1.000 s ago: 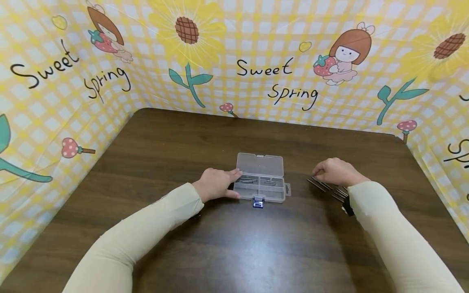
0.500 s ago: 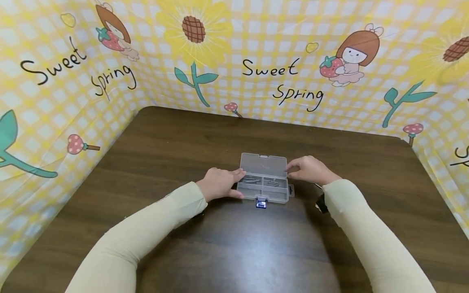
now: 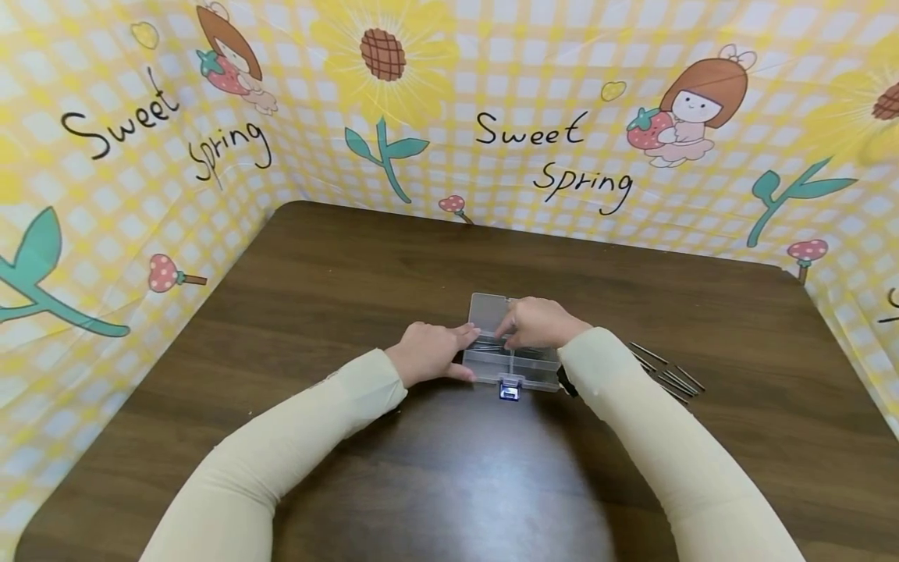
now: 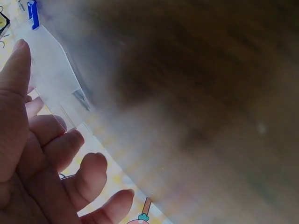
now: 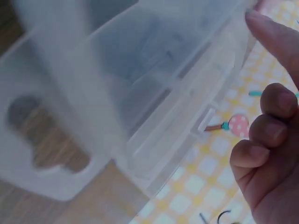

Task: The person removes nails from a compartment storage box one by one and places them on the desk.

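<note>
A clear plastic box stands on the table with its lid folded back and a blue clasp in front. My left hand rests against its left side, thumb near the front corner and forefinger by the back. Over the rear compartments is my right hand, thumb and forefinger pointing down into the box near the divider. In the right wrist view its forefinger reaches out while the other fingers curl; whether it pinches anything is hidden. Thin metal rods lie in the left rear compartment.
Several loose metal rods lie on the brown table right of the box, partly behind the right sleeve. A yellow checked cloth hangs round the table's back and sides. The box's hang tab sticks out sideways.
My right hand has moved left from the loose rods to above the box, uncovering the rods. The left hand has stayed at the box's left side. The head view has shifted slightly.
</note>
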`<act>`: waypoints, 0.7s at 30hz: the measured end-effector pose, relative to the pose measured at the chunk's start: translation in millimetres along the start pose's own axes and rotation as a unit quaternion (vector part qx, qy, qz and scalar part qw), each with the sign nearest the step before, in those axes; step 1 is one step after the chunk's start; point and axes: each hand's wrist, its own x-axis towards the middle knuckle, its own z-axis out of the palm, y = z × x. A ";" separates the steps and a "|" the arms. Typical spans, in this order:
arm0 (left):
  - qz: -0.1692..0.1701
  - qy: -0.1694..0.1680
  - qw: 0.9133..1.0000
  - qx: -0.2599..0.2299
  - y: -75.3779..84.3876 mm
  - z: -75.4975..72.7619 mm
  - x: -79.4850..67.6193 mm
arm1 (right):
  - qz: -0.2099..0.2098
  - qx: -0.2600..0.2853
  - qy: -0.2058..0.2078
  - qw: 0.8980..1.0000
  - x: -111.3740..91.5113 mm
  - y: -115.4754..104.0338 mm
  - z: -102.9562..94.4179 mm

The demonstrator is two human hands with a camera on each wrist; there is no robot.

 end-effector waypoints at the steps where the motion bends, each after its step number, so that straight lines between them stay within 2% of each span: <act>1: 0.000 -0.001 1.000 -0.002 0.4 -0.4 0.6 | 0.002 -0.011 -0.006 1.000 0.9 -1.9 -0.3; 7: 0.003 -0.005 1.000 -0.003 4.1 -4.5 3.4 | 0.016 -0.061 -0.033 0.997 3.4 -8.5 -1.2; 11: 0.001 -0.011 1.000 -0.001 4.9 -6.0 2.9 | -0.011 -0.095 -0.045 0.994 7.7 -14.6 0.5; 14: -0.005 -0.015 1.000 0.004 4.3 -5.6 1.7 | -0.025 -0.114 -0.042 0.992 12.3 -20.8 2.7; 21: -0.003 -0.007 1.000 0.000 3.2 -2.7 -1.5 | -0.012 -0.124 -0.016 0.992 21.4 -29.5 8.9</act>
